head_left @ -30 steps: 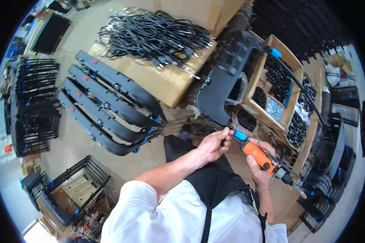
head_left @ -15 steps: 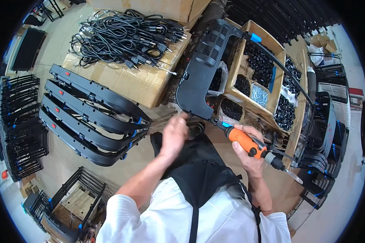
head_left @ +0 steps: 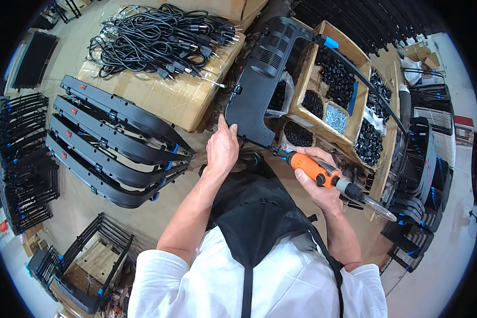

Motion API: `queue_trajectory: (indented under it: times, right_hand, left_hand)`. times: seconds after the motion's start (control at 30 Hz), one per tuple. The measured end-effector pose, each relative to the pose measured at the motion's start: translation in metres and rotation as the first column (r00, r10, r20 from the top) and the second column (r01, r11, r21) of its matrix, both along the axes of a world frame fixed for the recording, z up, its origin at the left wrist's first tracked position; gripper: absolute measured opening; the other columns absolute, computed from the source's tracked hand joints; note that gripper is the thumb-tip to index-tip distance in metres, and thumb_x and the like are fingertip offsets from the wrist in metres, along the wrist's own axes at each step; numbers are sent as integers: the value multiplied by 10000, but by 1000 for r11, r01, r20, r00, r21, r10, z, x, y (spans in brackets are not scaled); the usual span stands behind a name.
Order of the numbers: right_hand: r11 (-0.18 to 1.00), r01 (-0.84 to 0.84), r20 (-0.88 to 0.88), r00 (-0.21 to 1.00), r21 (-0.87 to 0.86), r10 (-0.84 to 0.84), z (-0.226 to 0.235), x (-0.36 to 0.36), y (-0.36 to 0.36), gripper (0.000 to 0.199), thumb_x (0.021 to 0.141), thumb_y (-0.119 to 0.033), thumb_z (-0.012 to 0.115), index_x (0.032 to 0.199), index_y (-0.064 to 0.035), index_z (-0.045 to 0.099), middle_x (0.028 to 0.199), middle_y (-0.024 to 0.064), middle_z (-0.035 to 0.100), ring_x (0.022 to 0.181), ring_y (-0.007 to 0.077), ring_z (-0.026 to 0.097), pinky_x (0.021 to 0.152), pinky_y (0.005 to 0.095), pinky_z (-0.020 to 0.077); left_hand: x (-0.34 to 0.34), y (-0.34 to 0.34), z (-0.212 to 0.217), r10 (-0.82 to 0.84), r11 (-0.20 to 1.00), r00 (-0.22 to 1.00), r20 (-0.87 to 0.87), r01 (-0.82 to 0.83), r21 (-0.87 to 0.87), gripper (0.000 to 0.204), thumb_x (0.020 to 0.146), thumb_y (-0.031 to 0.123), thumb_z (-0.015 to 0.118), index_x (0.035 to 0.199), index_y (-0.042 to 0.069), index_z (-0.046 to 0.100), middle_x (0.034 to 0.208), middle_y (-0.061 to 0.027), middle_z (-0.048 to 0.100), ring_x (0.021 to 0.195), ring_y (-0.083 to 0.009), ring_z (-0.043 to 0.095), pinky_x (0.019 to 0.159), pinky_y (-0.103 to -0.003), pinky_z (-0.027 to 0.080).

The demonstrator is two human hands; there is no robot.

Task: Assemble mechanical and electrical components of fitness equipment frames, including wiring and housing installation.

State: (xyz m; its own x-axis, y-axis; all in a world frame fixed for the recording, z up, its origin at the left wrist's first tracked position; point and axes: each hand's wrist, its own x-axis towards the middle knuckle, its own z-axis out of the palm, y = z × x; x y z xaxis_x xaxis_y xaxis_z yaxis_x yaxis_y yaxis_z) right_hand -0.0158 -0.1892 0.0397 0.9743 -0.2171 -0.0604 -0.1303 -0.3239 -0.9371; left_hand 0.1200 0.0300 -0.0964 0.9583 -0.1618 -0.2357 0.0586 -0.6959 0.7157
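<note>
A black plastic housing [head_left: 255, 87] with vent slots at its far end lies ahead of me, joined to a black tube frame. My left hand [head_left: 222, 148] holds the housing's near left corner, thumb on top and some fingers hidden beyond the edge. An orange power screwdriver [head_left: 312, 169] sits in my right hand [head_left: 323, 185], fingers wrapped round its body. Its tip meets the near edge of the housing by a blue piece on the frame; the exact contact is too small to make out. A clear hose trails from its rear end.
A wooden tray [head_left: 323, 127] of black caps and silver screws stands right of the housing. Black power cords [head_left: 153, 40] are heaped on a cardboard box [head_left: 191, 108]. Several curved black panels [head_left: 119, 151] with red switches stand at left. Black frames [head_left: 418, 180] are stacked at right.
My left hand has gone from below the housing's near edge up to its left corner and taken hold. The screwdriver stays at the near edge, its rear end tilting slightly lower in view.
</note>
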Motion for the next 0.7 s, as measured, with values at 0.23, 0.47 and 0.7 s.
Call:
queue_trajectory:
  times: [0.23,0.47,0.7]
  right_hand:
    - [992,-77,-4,997,-98,77,-5,9,-1,486,900,-77,802,1352,-73,625,1303,123,724,1161,227,707,1052,368,549]
    - [985,-125,-109,988,-118,112,-6,25,7,427,897,-77,801,1299,-77,655,1295,129,728,1115,224,722,1010,373,567]
    - [967,-209,-109,975,-147,195,-10,35,5,369,881,-127,805,1226,-108,675,1266,105,755,1125,252,742,1004,378,577]
  left_hand:
    - [-2,-4,6,5,998,1000,-25,-3,61,592,1102,280,510,1523,-123,406,967,-347,732,923,-515,725,845,-572,571]
    - [-4,-3,5,36,999,999,-18,-36,8,592,1099,286,519,1532,-103,411,989,-340,735,955,-509,726,873,-565,560]
    - [-14,27,-11,78,518,767,-636,-577,-632,264,1124,282,570,1162,32,647,870,8,608,712,-88,541,633,-256,470]
